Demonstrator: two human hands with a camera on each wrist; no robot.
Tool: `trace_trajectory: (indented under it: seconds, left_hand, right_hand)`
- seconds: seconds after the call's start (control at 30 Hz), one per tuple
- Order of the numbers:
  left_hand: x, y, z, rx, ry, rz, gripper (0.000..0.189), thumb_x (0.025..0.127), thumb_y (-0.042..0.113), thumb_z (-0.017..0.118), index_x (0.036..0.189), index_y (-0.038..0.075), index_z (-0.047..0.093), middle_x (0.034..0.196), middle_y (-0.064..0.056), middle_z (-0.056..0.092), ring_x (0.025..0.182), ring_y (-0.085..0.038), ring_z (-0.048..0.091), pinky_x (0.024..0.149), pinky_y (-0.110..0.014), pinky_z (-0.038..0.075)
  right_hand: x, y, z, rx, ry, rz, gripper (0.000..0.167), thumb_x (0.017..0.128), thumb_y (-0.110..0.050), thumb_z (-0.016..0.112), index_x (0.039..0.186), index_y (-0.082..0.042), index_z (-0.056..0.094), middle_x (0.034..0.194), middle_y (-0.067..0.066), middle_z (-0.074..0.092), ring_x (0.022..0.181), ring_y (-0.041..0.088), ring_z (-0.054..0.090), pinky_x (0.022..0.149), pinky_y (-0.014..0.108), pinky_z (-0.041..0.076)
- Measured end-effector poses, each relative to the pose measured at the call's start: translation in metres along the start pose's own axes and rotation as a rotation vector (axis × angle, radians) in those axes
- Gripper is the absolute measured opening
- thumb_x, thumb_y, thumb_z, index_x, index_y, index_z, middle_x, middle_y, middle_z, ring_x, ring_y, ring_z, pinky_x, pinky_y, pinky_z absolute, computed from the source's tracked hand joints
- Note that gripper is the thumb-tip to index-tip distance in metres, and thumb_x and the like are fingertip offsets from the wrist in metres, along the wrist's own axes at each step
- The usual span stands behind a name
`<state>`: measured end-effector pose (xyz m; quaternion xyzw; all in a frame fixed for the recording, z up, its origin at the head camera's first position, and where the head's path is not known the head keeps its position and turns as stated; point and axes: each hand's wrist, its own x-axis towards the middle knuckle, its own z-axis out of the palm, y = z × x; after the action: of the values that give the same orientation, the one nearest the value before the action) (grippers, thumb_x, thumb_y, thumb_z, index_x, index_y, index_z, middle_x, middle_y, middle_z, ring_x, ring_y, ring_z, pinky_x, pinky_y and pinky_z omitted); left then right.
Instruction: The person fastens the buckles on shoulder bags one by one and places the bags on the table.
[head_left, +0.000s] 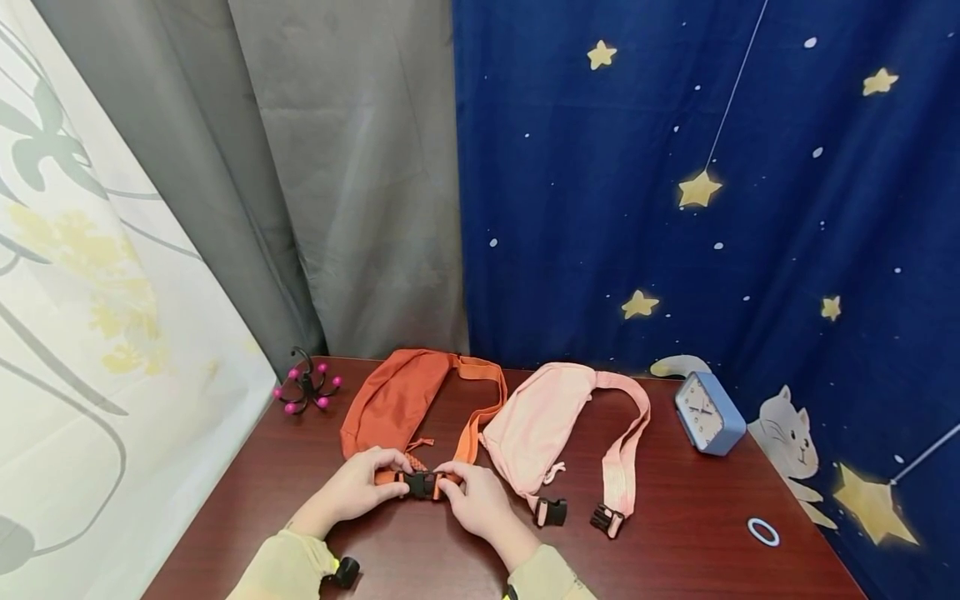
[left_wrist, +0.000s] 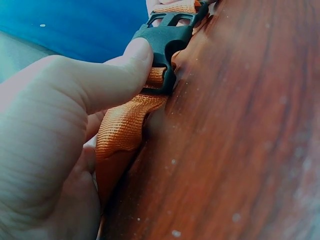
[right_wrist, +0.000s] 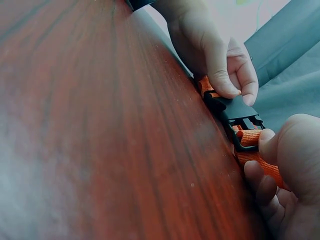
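Observation:
An orange waist bag (head_left: 401, 400) lies on the table, its strap (head_left: 480, 425) looping to the right and forward. At the bag's front, both hands hold its black side-release buckle (head_left: 420, 484). My left hand (head_left: 356, 492) pinches the socket half, thumb on its face (left_wrist: 157, 42). With thumb and fingers, my right hand (head_left: 483, 504) pinches the pronged half where the orange webbing (right_wrist: 252, 137) passes through it. The two halves are joined in line, prongs inside the socket; whether they are fully latched I cannot tell.
Right of the orange bag lies a pink waist bag (head_left: 540, 425), its buckle halves (head_left: 551, 512) apart. A black hook rack with pink tips (head_left: 307, 387) stands back left. A blue clock (head_left: 708, 414) and a light blue ring (head_left: 762, 532) are on the right. Curtains hang behind.

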<state>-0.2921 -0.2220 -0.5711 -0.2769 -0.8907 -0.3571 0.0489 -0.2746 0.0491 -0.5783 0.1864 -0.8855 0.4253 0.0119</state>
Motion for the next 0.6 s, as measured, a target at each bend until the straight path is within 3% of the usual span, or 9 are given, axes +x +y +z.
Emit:
trace_trajectory:
  seconds: [0.43, 0.6]
  left_hand:
    - [0.0002, -0.0001, 0.0007, 0.001, 0.003, -0.005, 0.018, 0.096, 0.036, 0.086, 0.109, 0.036, 0.074, 0.104, 0.017, 0.074, 0.097, -0.008, 0.063, 0.085, -0.028, 0.05]
    - [0.0005, -0.0003, 0.0003, -0.009, -0.003, -0.026, 0.017, 0.096, 0.035, 0.087, 0.107, 0.036, 0.074, 0.102, 0.017, 0.074, 0.096, -0.005, 0.062, 0.085, -0.029, 0.051]
  right_hand:
    - [0.0018, -0.0028, 0.0024, -0.019, 0.007, 0.006, 0.018, 0.107, -0.028, 0.072, 0.123, -0.029, 0.08, 0.065, -0.015, 0.048, 0.054, -0.002, 0.043, 0.054, 0.02, 0.035]
    - [0.0022, -0.0077, 0.0022, -0.002, -0.004, 0.005, 0.02, 0.107, -0.025, 0.072, 0.125, -0.026, 0.081, 0.073, -0.01, 0.061, 0.058, -0.002, 0.045, 0.059, 0.02, 0.039]
